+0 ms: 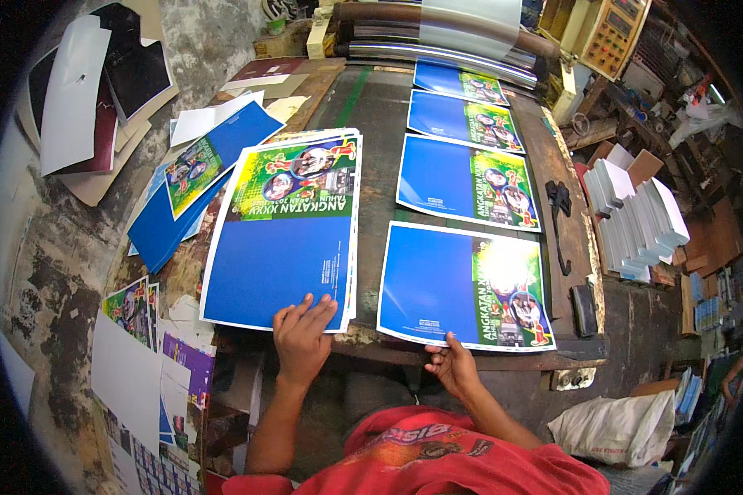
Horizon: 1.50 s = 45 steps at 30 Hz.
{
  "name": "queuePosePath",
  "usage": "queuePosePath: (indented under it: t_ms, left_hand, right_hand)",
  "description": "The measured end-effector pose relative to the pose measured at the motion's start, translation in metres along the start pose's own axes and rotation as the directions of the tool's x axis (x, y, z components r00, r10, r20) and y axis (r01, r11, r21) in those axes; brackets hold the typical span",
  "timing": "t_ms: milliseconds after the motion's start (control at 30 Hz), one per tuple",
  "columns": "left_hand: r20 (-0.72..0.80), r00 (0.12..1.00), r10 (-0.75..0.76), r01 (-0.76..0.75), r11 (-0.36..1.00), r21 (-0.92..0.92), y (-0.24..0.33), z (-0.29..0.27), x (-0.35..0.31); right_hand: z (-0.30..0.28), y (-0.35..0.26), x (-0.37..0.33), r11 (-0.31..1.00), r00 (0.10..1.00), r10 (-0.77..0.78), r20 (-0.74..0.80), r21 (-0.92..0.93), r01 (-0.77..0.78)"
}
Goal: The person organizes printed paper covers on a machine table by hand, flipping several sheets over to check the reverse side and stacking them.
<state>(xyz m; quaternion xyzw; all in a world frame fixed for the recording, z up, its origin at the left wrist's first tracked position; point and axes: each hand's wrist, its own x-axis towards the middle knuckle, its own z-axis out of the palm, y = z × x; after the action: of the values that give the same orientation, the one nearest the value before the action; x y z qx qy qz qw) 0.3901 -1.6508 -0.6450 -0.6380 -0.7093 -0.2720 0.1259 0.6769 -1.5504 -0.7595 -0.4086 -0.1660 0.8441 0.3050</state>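
A stack of printed cover sheets [272,264], blue with a green picture end, lies at the left of the worktable. My left hand [304,334] rests flat on its near right corner, fingers stretched out and holding nothing. At the near edge of the machine table, my right hand [452,363] pinches the front edge of a single glossy cover sheet [425,280]. Past that sheet, another cover sheet [437,177] and two more sheets [437,111] run in a column toward the rollers [454,54].
Loose blue sheets [231,136] lie fanned left of the stack. A control box [615,33] stands at the far right. A black strap [560,214] and a dark block [584,309] sit along the table's right side. Paper bundles [636,219] are piled beyond it.
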Motion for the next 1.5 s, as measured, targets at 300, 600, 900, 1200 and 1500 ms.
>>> queuePosePath:
  t_ms: [300,600,900,1200,1500]
  left_hand:
    - [0.057,0.86,-0.507,0.356,0.517,-0.778,-0.01,-0.022,-0.012]
    - [-0.138,0.963,0.229,-0.266,0.885,-0.382,0.073,-0.029,-0.077]
    - [-0.259,0.386,-0.886,0.878,0.266,0.398,-0.195,-0.192,-0.271]
    - [-0.358,-0.017,-0.933,0.841,-0.207,0.5,-0.302,-0.235,-0.427]
    - [-0.52,-0.038,-0.853,0.852,-0.299,0.43,-0.325,-0.285,-0.472]
  right_hand:
    - [-0.02,-0.007,0.018,0.974,0.974,-0.227,-0.017,-0.012,0.227]
    - [0.045,-0.024,-0.083,0.973,0.953,-0.167,0.251,-0.116,0.201]
    - [0.001,0.0,-0.082,0.983,0.982,-0.105,-0.157,-0.166,0.079]
    - [-0.044,0.078,-0.088,0.997,0.989,0.011,-0.149,-0.069,-0.021]
    - [-0.048,0.072,-0.082,1.0,0.993,-0.021,-0.12,-0.017,0.019]
